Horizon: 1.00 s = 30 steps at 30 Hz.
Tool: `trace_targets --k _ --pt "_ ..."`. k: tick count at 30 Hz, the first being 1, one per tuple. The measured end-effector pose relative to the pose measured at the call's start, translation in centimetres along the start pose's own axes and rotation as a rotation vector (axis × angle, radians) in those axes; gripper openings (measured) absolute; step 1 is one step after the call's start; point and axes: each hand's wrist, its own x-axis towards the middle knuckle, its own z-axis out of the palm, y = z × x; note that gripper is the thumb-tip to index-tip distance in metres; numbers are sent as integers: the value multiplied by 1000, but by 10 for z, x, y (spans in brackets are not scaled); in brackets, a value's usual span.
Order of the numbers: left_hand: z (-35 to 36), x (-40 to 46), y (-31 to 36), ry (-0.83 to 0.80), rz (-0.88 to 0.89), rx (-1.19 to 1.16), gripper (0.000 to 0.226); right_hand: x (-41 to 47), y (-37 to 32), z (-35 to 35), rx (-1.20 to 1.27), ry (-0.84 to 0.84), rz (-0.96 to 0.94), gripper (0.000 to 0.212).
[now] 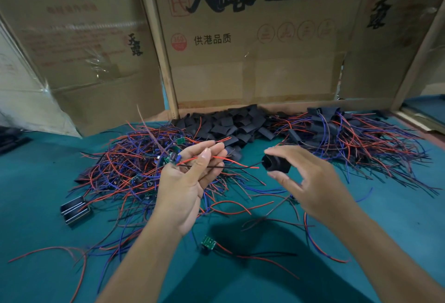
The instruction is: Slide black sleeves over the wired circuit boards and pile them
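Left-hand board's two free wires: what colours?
Red and black wires, clearest in the head view.

left: tangled pile of wired green circuit boards on my green table
middle-back: heap of black sleeves
right: sleeved boards pile
behind: brown cardboard boxes

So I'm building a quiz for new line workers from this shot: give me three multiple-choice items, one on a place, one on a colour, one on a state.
1. Where is the pile of empty black sleeves?
A. against the cardboard at the back
B. at the near table edge
C. under the left forearm

2. What colour is the table cover?
A. teal
B. white
C. yellow

3. What is the right hand doing?
A. pinching a black sleeve
B. lying flat, empty
C. holding scissors

Key: 1 A, the sleeve pile lies below the cardboard. 2 A, the table cover is teal. 3 A, the right hand pinches a black sleeve open toward the left hand and its circuit board.
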Motion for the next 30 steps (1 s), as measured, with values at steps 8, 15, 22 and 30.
trace_targets --k 8,15,22,30 --pt "0 0 1 -17 14 34 20 1 -3 -3 -57 -31 -118 35" --pt "-2 1 -1 -16 34 69 20 4 -2 -7 -240 37 -241 37" --pt "0 0 -1 -36 46 61 19 2 -4 1 -274 25 -259 35" --pt "1 -1 1 -21 31 52 20 1 0 5 -233 -17 -190 38"
